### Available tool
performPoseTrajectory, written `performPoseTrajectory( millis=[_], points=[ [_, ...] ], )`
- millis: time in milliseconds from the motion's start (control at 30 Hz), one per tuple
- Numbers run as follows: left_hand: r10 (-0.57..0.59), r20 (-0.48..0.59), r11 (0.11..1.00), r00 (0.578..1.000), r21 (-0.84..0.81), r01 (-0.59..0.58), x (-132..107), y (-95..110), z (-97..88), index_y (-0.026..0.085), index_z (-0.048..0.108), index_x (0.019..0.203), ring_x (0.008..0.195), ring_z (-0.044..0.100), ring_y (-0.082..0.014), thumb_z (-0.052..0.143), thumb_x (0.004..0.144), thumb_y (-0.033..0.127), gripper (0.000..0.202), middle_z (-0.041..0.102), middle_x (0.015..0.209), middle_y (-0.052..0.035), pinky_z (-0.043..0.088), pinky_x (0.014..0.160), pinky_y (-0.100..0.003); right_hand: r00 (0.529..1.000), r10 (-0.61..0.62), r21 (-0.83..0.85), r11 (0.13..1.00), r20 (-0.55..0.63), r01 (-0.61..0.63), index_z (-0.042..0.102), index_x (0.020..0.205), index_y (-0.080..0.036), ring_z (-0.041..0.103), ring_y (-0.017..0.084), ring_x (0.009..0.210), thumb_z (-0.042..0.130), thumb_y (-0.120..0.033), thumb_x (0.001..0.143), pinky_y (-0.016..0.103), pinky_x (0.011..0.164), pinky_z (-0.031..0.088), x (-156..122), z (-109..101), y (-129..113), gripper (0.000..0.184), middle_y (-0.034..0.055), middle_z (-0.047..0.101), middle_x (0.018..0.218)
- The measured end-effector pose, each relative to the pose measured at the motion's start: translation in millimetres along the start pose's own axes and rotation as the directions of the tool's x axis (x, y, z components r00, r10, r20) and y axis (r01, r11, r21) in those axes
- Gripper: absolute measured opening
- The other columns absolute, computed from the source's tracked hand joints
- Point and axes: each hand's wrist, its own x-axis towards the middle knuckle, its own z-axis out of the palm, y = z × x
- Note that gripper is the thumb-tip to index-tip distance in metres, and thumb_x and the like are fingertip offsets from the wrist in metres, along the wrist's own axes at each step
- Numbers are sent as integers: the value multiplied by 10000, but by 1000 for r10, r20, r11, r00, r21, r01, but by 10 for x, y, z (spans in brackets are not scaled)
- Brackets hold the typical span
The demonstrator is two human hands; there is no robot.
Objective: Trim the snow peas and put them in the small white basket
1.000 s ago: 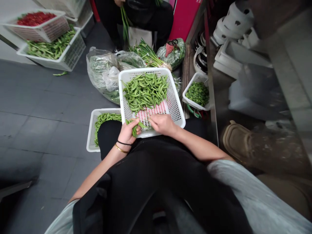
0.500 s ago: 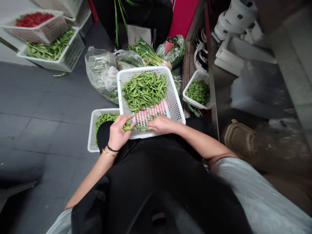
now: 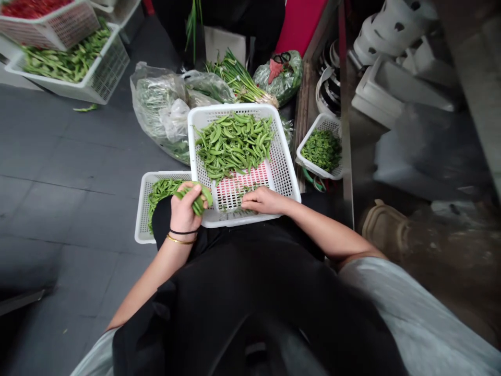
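A white plastic basket [image 3: 287,164] rests on my lap, with a heap of green pea pods [image 3: 235,143] toward its far side. Small green trimmings [image 3: 245,193] lie on its near floor. My left hand [image 3: 187,208], at the basket's near left corner, is closed round several pea pods [image 3: 199,202] that stick out between thumb and fingers. Over the near part of the basket, my right hand [image 3: 261,200] has its fingers pinched together just by the trimmings; whatever is between the fingertips is hidden. Left of my knee, a lower white basket [image 3: 143,209] holds more green pods.
Beyond the basket lie bagged greens [image 3: 160,104] and spring onions [image 3: 245,81], before a seated person in dark clothes [image 3: 230,23]. A small basket of leafy greens [image 3: 323,149] stands at right. Stacked baskets [image 3: 94,78] with red and green vegetables stand far left.
My left hand has turned upward and drawn slightly back, showing the pods in it. The pod stretched between the hands is no longer there, and my right hand has shifted slightly right.
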Motion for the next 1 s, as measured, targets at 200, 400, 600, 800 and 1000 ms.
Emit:
performPoseTrajectory(
  millis=[200, 400, 600, 800, 1000],
  points=[
    [-176, 162, 962, 971, -179, 204, 161, 63, -166, 181, 602, 789, 578, 562, -128, 690, 651, 316, 212, 587, 648, -21, 379, 397, -200, 941, 336, -361, 885, 53, -295, 651, 981, -156, 602, 198, 756, 572, -534, 792, 257, 627, 380, 562, 12, 475, 429, 96, 686, 890],
    [-284, 277, 948, 918, -61, 312, 83, 26, -125, 160, 608, 763, 461, 497, -96, 770, 595, 278, 262, 551, 562, 5, 399, 406, -211, 875, 466, -384, 790, -131, -478, 624, 1055, -128, 620, 242, 922, 472, -338, 888, 288, 721, 416, 1144, 180, 608, 308, 153, 665, 1074],
    [-220, 84, 945, 972, 264, 191, 74, -161, -54, 125, 634, 760, 395, 469, -86, 796, 581, 245, 269, 534, 488, 17, 364, 389, -200, 962, 262, -426, 864, -75, -268, 617, 1047, -161, 619, 230, 900, 436, -387, 904, 297, 735, 424, 649, 111, 285, 324, 113, 678, 1030],
    [67, 184, 837, 981, 524, -156, 28, -247, 150, 155, 680, 720, 481, 478, -96, 770, 614, 259, 174, 558, 537, 8, 369, 459, -203, 996, 92, -426, 901, 3, -82, 594, 1084, -180, 615, 220, 825, 492, -410, 876, 286, 685, 400, 231, 87, -140, 325, 99, 679, 995],
    [114, 354, 718, 928, 617, -324, -146, -82, 170, 167, 694, 702, 582, 526, -124, 766, 612, 230, 131, 603, 608, -13, 411, 539, -217, 949, -126, -303, 952, -290, 33, 593, 974, -166, 560, 161, 855, 409, -308, 935, 256, 734, 370, 52, -55, -196, 236, 62, 640, 931]
  ],
)
